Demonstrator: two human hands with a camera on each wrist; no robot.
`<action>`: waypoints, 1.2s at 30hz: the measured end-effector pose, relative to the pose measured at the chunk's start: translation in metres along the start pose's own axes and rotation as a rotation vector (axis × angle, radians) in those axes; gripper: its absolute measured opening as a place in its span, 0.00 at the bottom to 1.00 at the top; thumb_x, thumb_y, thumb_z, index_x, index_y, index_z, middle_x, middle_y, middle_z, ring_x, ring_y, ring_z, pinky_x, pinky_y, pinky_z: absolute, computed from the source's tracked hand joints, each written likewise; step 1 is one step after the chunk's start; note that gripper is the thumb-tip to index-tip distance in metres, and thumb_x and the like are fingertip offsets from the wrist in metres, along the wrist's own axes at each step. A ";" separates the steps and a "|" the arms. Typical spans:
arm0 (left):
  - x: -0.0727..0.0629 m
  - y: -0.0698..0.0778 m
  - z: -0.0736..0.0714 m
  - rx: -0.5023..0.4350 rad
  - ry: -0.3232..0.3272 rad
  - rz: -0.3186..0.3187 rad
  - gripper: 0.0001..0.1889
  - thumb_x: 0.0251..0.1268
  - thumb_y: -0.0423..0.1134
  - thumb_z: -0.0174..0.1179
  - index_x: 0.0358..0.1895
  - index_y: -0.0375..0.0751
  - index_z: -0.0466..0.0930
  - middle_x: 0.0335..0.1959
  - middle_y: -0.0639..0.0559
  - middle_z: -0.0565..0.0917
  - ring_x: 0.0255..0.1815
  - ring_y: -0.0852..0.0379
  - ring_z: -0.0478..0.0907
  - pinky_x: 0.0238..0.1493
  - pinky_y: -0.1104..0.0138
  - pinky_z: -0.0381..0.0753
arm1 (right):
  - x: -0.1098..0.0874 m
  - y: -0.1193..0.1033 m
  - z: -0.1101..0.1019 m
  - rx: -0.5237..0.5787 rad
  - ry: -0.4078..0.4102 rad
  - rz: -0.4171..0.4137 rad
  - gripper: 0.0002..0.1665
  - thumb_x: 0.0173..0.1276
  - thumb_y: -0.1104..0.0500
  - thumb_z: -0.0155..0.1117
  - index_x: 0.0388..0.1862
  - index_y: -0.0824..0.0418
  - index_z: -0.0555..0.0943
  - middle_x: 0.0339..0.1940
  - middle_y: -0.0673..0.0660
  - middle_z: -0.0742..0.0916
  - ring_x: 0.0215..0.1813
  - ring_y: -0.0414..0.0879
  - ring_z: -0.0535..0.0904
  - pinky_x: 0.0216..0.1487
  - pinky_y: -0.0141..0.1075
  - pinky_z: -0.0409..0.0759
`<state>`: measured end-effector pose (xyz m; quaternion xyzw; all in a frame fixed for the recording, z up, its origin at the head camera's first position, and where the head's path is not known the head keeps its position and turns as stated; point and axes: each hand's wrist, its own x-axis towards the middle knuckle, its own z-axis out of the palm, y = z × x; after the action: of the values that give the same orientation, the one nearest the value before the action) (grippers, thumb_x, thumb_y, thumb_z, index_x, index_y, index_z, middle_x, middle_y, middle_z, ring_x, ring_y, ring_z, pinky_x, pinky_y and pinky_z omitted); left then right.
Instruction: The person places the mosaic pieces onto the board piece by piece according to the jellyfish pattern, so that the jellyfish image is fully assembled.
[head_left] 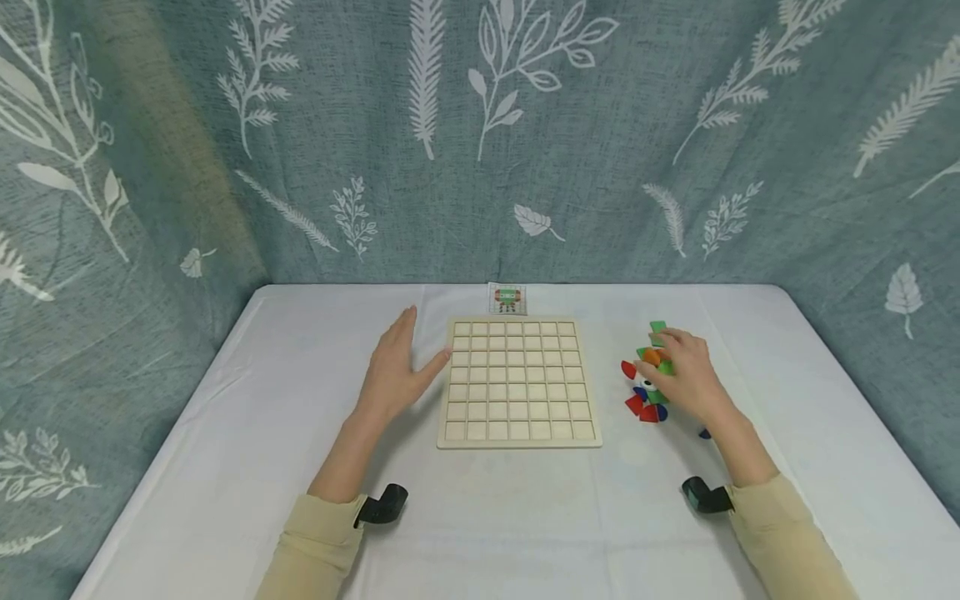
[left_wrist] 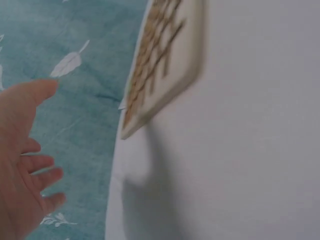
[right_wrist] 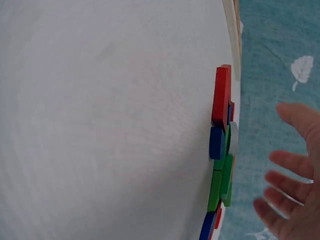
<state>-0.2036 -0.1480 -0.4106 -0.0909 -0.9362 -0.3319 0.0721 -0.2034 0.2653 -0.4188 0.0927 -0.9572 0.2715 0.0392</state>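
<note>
A square wooden grid board lies flat in the middle of the table, its cells bare. To its left my left hand is held with fingers extended and thumb spread toward the board's left edge; the left wrist view shows this hand holding nothing. On the right is a loose cluster of small coloured blocks, among them a red block and a green block. Over that cluster hovers my right hand, partly hiding it. Seen from the right wrist, its fingers are spread and apart from the blocks.
A small printed card with a coloured pattern lies behind the board. One dark blue block sits apart, near the right wrist. White cloth covers the table, and a leaf-patterned teal curtain hangs behind it.
</note>
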 end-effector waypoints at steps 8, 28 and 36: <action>-0.011 -0.007 0.016 -0.092 -0.173 0.042 0.45 0.68 0.53 0.59 0.77 0.33 0.45 0.75 0.32 0.55 0.75 0.35 0.51 0.71 0.43 0.54 | 0.010 -0.004 0.007 -0.071 -0.098 -0.047 0.18 0.66 0.58 0.68 0.49 0.70 0.82 0.43 0.63 0.81 0.47 0.57 0.71 0.45 0.50 0.75; -0.019 -0.015 0.032 0.022 -0.532 0.084 0.61 0.59 0.65 0.61 0.76 0.29 0.31 0.78 0.35 0.34 0.78 0.42 0.28 0.75 0.51 0.31 | 0.023 -0.005 0.017 -0.007 -0.198 -0.249 0.11 0.66 0.69 0.65 0.47 0.65 0.83 0.44 0.58 0.85 0.42 0.51 0.80 0.39 0.40 0.81; -0.020 -0.016 0.033 0.072 -0.545 0.119 0.64 0.55 0.66 0.64 0.76 0.29 0.30 0.78 0.37 0.31 0.78 0.45 0.26 0.74 0.51 0.26 | 0.029 -0.012 0.023 -0.061 -0.203 -0.127 0.13 0.65 0.59 0.69 0.45 0.65 0.82 0.39 0.57 0.83 0.38 0.49 0.77 0.36 0.40 0.79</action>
<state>-0.1900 -0.1417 -0.4494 -0.2290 -0.9253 -0.2567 -0.1597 -0.2304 0.2387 -0.4288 0.1790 -0.9562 0.2286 -0.0380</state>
